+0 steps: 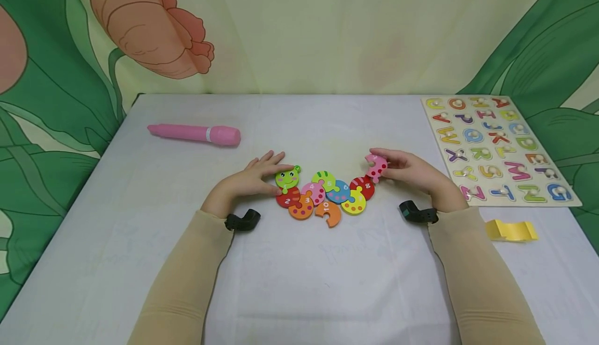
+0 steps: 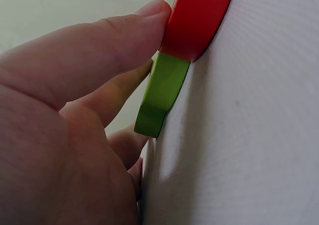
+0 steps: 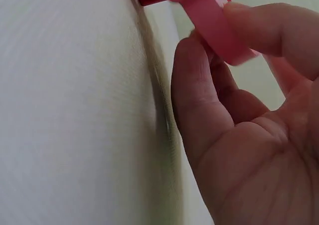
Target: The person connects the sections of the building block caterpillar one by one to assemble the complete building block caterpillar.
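A wooden caterpillar puzzle of interlocking round numbered pieces (image 1: 339, 192) lies in a wavy row mid-table, a smiling green head (image 1: 287, 177) at its left end. My left hand (image 1: 248, 181) rests there with fingers extended over the head; its thumb touches the red piece (image 2: 199, 20) marked 2. At the other end, my right hand (image 1: 412, 168) pinches a pink spotted piece (image 1: 376, 167) between thumb and fingers. In the right wrist view this pink piece is tilted off the cloth, its far end at the red piece (image 1: 363, 188) marked 8. An orange piece (image 1: 331, 212) marked 10 lies loose below the row.
Left of the hands, a pink marker-shaped stick (image 1: 194, 133) lies toward the back. A letter peg board (image 1: 435, 127) occupies the right side. Below it sits a yellow wavy block (image 1: 511, 230) beside the right sleeve. A printed curtain (image 1: 327, 33) hangs behind the white-covered table (image 1: 299, 282).
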{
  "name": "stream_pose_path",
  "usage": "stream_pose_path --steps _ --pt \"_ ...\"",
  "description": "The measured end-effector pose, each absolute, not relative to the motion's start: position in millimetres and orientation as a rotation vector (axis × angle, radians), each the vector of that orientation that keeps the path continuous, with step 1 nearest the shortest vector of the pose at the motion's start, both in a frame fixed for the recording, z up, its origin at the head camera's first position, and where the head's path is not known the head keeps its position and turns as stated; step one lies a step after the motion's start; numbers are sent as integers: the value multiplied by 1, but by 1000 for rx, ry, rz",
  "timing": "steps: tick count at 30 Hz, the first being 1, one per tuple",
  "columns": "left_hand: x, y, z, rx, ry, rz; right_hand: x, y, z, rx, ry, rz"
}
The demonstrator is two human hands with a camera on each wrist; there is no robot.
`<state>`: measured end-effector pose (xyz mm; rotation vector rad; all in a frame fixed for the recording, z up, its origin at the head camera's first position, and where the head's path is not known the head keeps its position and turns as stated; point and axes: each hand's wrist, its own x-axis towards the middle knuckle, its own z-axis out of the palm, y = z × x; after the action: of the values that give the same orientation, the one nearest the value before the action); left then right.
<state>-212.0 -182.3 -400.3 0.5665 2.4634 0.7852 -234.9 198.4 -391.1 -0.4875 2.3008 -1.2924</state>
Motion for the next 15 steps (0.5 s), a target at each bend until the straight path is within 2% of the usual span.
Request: stream_pose_path --steps 15 --pt "-212 -181 -401 571 2462 788 -234 200 -391 -453 2332 -1219"
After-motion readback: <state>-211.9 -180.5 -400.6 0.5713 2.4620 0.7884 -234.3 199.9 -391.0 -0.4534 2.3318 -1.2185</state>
